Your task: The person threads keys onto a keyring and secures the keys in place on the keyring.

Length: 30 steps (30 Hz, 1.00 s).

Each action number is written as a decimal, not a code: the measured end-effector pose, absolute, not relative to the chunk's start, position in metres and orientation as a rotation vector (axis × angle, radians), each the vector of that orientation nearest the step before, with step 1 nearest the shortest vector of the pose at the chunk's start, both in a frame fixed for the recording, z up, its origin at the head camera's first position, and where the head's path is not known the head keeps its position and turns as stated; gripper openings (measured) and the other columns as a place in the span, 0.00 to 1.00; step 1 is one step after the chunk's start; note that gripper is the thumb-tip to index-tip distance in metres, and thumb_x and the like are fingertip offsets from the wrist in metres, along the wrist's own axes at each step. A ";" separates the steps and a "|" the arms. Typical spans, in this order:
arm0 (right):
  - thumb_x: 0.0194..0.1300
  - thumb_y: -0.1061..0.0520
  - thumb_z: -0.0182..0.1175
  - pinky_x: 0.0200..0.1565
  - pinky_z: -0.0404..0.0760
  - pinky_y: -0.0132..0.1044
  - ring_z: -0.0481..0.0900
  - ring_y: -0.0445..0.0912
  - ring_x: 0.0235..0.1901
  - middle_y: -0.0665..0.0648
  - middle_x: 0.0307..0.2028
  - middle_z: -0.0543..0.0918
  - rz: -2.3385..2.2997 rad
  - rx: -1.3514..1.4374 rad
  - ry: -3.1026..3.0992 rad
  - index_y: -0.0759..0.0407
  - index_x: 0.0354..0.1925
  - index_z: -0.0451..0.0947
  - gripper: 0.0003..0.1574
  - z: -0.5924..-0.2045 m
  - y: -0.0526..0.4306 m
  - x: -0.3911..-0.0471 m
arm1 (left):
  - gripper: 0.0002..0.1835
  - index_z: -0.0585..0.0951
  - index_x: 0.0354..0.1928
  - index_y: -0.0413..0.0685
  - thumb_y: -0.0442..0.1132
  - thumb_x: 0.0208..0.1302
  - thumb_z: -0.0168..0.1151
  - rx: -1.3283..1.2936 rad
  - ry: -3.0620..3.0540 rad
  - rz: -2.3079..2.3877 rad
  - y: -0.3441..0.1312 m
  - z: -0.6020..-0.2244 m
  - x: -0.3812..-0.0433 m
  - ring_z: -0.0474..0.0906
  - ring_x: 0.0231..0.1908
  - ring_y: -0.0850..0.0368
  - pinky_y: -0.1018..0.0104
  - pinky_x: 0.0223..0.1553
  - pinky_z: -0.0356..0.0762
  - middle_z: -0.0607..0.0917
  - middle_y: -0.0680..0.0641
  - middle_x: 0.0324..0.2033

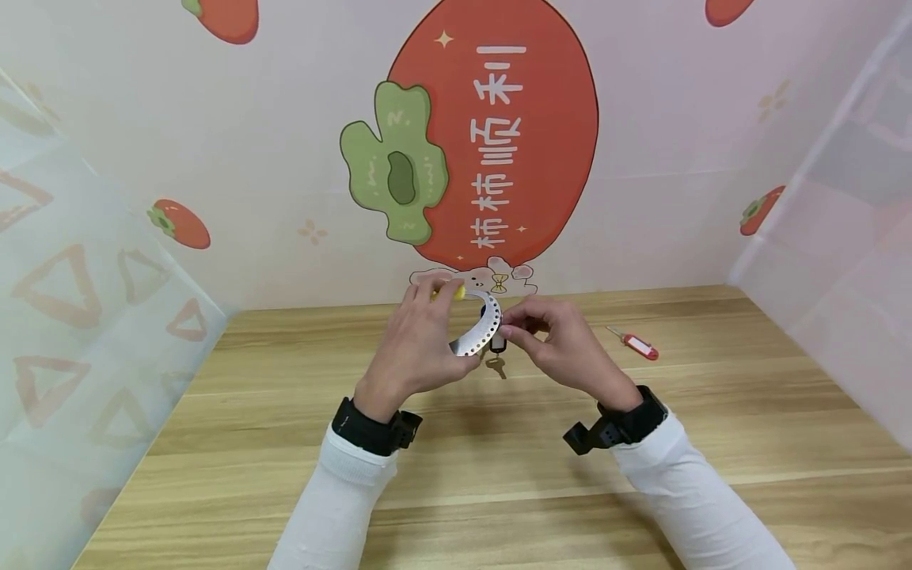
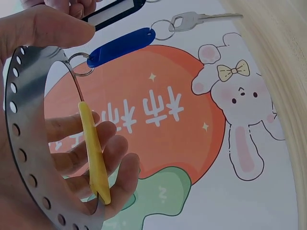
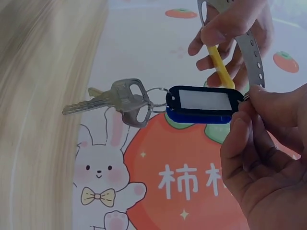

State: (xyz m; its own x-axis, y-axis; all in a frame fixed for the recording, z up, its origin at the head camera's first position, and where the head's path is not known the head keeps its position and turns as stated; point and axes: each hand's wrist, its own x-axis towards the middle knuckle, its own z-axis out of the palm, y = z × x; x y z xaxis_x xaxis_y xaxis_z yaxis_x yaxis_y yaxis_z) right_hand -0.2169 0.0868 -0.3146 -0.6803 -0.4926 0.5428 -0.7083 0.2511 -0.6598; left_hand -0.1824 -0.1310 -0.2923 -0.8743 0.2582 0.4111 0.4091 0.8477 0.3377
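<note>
Grip, left: we record the left hand [image 1: 420, 342] spread round a perforated metal ring [image 2: 31, 110], thumb at its near end, fingers curled at the far end beside a yellow grip piece [image 2: 92, 149]. Ring is held tilted, above the table [image 1: 321, 483].

Grip, right: we see the right hand [image 1: 566, 348] in a narrow pinch, thumb and fingertips closed at the ring end of a black tag [image 3: 235, 101], just right of the metal ring. We cannot tell whether this tag is joined to it.

A blue tag [image 2: 122, 47] hangs just beside the black one; its split ring [image 2: 79, 72] appears looped on the thin part of the metal ring. Each tag carries a silver key on its other end. Black frame holds a white label [image 3: 205, 101].

Right of both hands, we note a red tag [image 1: 641, 347] with a white label and key [image 1: 614, 331], lying on the table.
</note>
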 end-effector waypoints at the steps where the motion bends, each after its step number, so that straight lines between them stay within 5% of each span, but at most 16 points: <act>1: 0.64 0.66 0.68 0.34 0.79 0.34 0.78 0.45 0.30 0.52 0.34 0.84 1.389 1.126 -2.292 0.62 0.39 0.87 0.04 -0.315 0.087 -0.217 | 0.49 0.71 0.69 0.43 0.48 0.42 0.82 -0.504 -2.667 -0.598 -0.131 -0.293 -0.183 0.67 0.60 0.44 0.47 0.53 0.75 0.71 0.42 0.61; 14: 0.70 0.67 0.62 0.28 0.71 0.34 0.72 0.48 0.27 0.59 0.31 0.81 1.495 1.014 -2.396 0.66 0.38 0.82 0.02 -0.312 0.084 -0.213 | 0.48 0.73 0.65 0.44 0.47 0.38 0.84 -0.572 -2.595 -0.511 -0.131 -0.293 -0.184 0.65 0.62 0.44 0.45 0.55 0.73 0.72 0.41 0.59; 30: 0.64 0.67 0.68 0.37 0.81 0.34 0.81 0.46 0.32 0.53 0.37 0.85 1.491 1.091 -2.228 0.62 0.41 0.87 0.07 -0.316 0.085 -0.216 | 0.50 0.72 0.68 0.40 0.48 0.40 0.82 -0.512 -2.596 -0.612 -0.131 -0.293 -0.182 0.68 0.60 0.42 0.46 0.54 0.74 0.72 0.40 0.61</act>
State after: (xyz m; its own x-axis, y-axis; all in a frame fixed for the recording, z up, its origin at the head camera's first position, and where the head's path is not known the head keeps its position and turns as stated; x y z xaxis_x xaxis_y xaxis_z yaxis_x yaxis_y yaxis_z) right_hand -0.2160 0.0850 -0.3165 -0.6898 -0.4451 0.5710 -0.6975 0.1974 -0.6888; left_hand -0.1820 -0.1313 -0.2928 -0.8430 0.2511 0.4758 0.4372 0.8351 0.3339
